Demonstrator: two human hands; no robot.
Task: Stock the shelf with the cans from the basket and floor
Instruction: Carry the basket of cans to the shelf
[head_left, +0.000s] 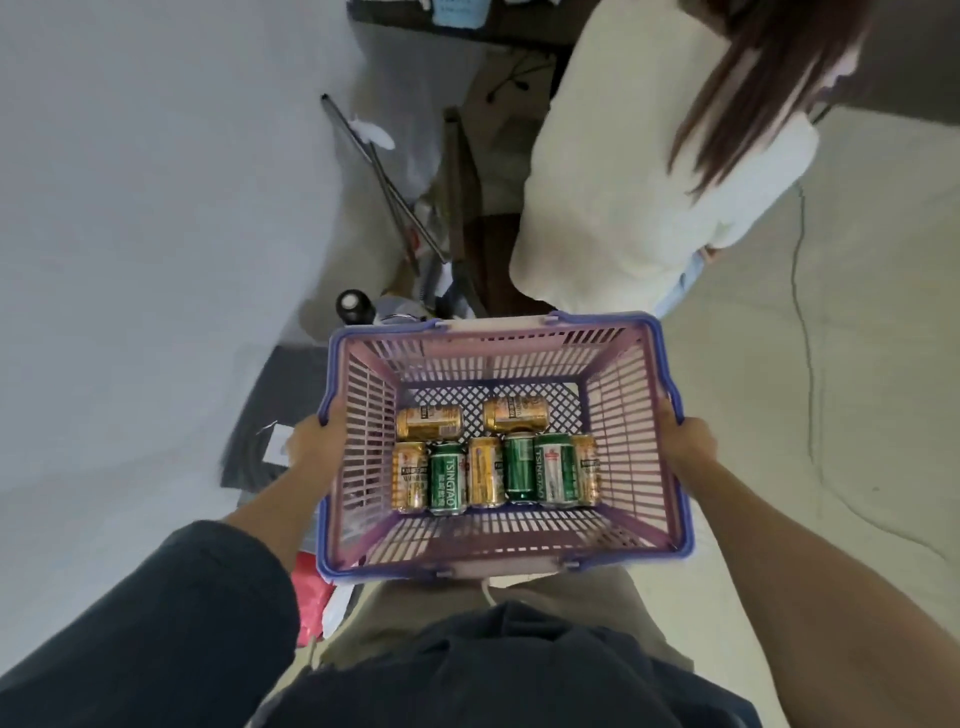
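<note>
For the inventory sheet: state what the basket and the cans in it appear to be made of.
Basket: looks like moulded plastic, matte pink slatted walls with a blue-purple rim.
Green cans: apparently thin metal, likely aluminium, with glossy printed sides catching light.
Gold cans: same look, shiny metallic gold finish.
</note>
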